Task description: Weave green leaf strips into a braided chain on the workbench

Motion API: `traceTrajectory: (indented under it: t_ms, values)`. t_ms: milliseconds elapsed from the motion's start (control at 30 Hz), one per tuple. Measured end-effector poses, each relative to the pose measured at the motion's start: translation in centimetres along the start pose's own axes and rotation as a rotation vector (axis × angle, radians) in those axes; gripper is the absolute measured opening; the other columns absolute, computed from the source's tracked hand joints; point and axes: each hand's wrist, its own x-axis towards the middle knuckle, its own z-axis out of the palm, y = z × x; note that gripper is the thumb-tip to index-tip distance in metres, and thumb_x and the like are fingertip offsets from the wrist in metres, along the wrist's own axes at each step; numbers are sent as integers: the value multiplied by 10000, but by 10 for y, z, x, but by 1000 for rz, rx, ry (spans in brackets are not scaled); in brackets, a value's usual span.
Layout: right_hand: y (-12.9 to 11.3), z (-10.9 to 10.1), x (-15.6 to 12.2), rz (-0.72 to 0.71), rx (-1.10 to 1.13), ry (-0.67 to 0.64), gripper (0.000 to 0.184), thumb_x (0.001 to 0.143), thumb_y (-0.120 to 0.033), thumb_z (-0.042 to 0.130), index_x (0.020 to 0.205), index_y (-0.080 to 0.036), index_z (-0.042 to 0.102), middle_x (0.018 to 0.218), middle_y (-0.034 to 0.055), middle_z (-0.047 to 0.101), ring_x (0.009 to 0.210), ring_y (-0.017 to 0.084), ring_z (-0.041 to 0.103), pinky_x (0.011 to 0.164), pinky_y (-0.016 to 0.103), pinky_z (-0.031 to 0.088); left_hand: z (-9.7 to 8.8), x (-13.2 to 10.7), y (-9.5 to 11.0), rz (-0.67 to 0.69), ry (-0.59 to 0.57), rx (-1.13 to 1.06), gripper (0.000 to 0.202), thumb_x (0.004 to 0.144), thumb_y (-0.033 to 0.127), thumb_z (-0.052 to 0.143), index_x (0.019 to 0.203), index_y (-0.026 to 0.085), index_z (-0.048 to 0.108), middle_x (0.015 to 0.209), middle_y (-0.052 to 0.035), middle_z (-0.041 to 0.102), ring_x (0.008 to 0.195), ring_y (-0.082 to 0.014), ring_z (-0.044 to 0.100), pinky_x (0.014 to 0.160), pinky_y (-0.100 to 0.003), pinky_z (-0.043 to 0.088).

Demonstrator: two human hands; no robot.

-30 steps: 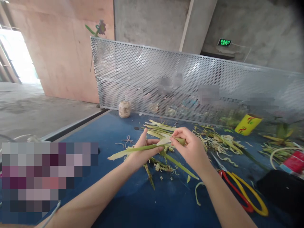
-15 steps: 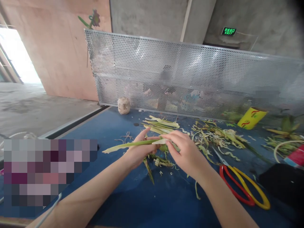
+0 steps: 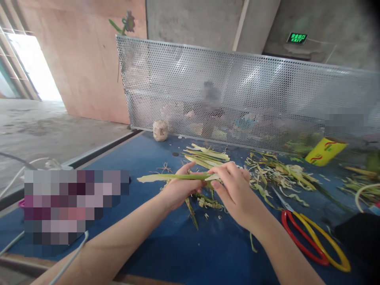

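Note:
A long, pale-green leaf strip (image 3: 162,178) lies across my left hand (image 3: 181,188), its pale tip jutting out past the wrist side. The left thumb is raised behind the strip while the fingers support it from below. My right hand (image 3: 233,190) pinches the strip's other end, where a whitish piece (image 3: 211,177) shows at the fingertips. Under and just behind the hands are green stalk scraps (image 3: 209,202). A small bundle of similar strips (image 3: 204,152) rests on the blue table (image 3: 172,245) beyond them.
Right of my right forearm lie scissors (image 3: 283,199) with red and yellow handles. Leaf shreds (image 3: 279,174) are heaped behind them, near a yellow roll (image 3: 326,152). A whitish block (image 3: 160,130) stands before a perforated metal screen (image 3: 190,79). A pale cable (image 3: 71,257) crosses my left forearm.
The view has turned slightly left, so everything sits farther right in the picture. Both hands keep hold of the leaf strip, which now lies more level.

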Motion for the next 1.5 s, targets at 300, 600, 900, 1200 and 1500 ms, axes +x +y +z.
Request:
traceTrajectory:
  t_ms: [300, 600, 900, 1200, 1500]
  values:
    - [10, 15, 3, -38, -57, 178, 24, 820, -188, 524, 810, -204, 510, 802, 28, 546, 774, 183, 543, 737, 340, 334, 5, -1, 3, -4, 10, 46, 735, 626, -2, 612, 1277, 80, 281, 732, -24, 633, 514, -78, 500, 535, -244, 389]
    - [6, 16, 5, -174, -15, 233, 73, 839, -148, 499, 806, -212, 511, 801, 8, 588, 760, 149, 552, 782, 311, 322, 4, -3, 1, -5, -19, 123, 740, 601, -37, 577, 1267, 91, 281, 762, -11, 614, 527, -72, 521, 534, -236, 395]
    - [7, 17, 4, -251, -2, 149, 84, 858, -156, 456, 859, -205, 525, 844, 29, 617, 831, 168, 575, 815, 325, 322, 3, -1, 0, -3, -31, 83, 724, 563, -73, 525, 1239, 85, 319, 703, 23, 585, 488, -54, 491, 522, -227, 387]
    - [11, 16, 3, 109, 242, -35, 101, 744, -178, 553, 828, -215, 512, 825, 22, 576, 726, 176, 547, 691, 323, 422, -3, 5, -5, 52, -97, 24, 770, 549, -65, 571, 1260, 88, 317, 760, -18, 608, 570, -99, 542, 546, -251, 378]
    - [4, 9, 3, 206, 338, 14, 77, 754, -251, 566, 823, -227, 542, 851, 15, 579, 751, 169, 545, 662, 283, 427, -1, 6, -5, 35, -55, 46, 671, 618, -68, 567, 1234, 74, 343, 652, 43, 549, 474, -47, 494, 511, -219, 393]
